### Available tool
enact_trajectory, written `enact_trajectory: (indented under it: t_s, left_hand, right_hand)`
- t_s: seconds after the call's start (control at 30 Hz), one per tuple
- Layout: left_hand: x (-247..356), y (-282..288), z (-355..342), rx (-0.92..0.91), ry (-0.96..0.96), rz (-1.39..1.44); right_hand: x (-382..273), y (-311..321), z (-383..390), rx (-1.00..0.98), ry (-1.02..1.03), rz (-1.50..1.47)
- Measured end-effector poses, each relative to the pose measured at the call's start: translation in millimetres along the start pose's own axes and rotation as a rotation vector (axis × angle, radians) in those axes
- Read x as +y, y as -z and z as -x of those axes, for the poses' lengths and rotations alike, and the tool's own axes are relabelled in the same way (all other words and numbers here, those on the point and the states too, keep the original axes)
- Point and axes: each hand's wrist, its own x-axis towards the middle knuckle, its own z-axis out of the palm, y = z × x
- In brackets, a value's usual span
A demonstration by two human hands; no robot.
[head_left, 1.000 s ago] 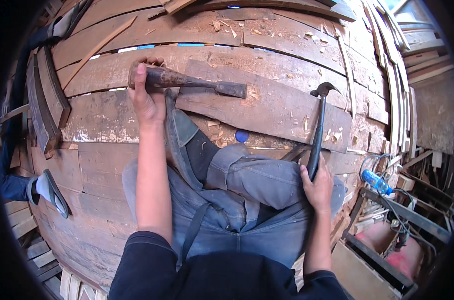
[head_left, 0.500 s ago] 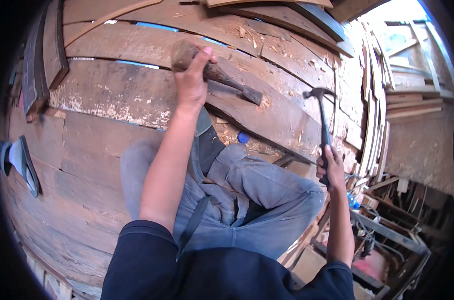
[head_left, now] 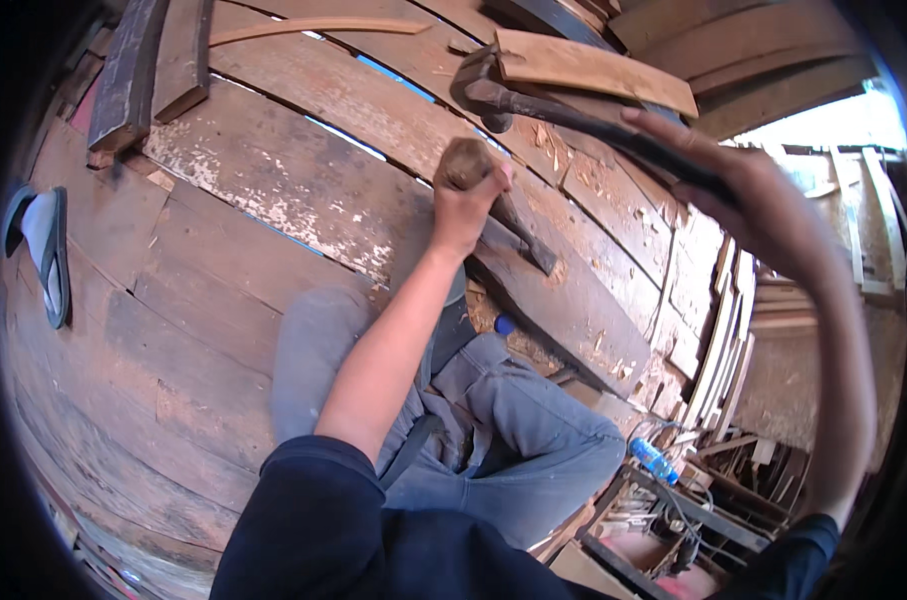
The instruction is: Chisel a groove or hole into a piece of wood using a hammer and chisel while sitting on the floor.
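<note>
My left hand (head_left: pixel 465 215) is closed around the wooden handle of a chisel (head_left: pixel 541 254), just under its thick rounded top. The chisel leans, its blade end resting on a dark timber beam (head_left: pixel 583 310) where a patch of paler, freshly cut wood shows. Raised at the upper right, my right hand (head_left: pixel 763 195) grips a claw hammer (head_left: pixel 583 122) by its dark handle. The hammer's head hangs above the chisel's butt end and does not appear to touch it. Wood chips (head_left: pixel 598 345) are scattered over the beam.
A blue cap (head_left: pixel 504 324) lies between my legs and the beam. A sandal (head_left: pixel 47 250) is on the plank floor (head_left: pixel 203 330) at left, near dark boards (head_left: pixel 128 80). At right are a water bottle (head_left: pixel 653 460) and stacked wood strips (head_left: pixel 718 330). Gaps run between some planks.
My right hand has swung the hammer up and toward the far side, from low on the right. The view has shifted; the chisel still stands on the beam in my left hand.
</note>
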Motion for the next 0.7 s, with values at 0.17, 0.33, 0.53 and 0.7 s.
enact_trajectory:
  t_s: [0.17,0.33,0.53,0.7]
  left_hand:
    - [11.6,-3.5,-2.5,0.021,-0.026,0.006]
    - [4.6,-13.5,-2.4,-0.012,-0.050,0.010]
    - [-5.7,-0.3,-0.9,0.049,-0.001,0.046]
    - [13.9,3.9,-3.7,0.109,0.020,0.060]
  right_hand:
    - [-9.7,53.1,4.3,0.462,0.413,-0.065]
    - [-17.4,36.6,-16.0,0.484,0.433,0.032]
    - [-54.5,52.8,-28.1,-0.109,0.203,0.150]
    - [-48.7,63.7,-6.5,0.338,0.058,-0.071]
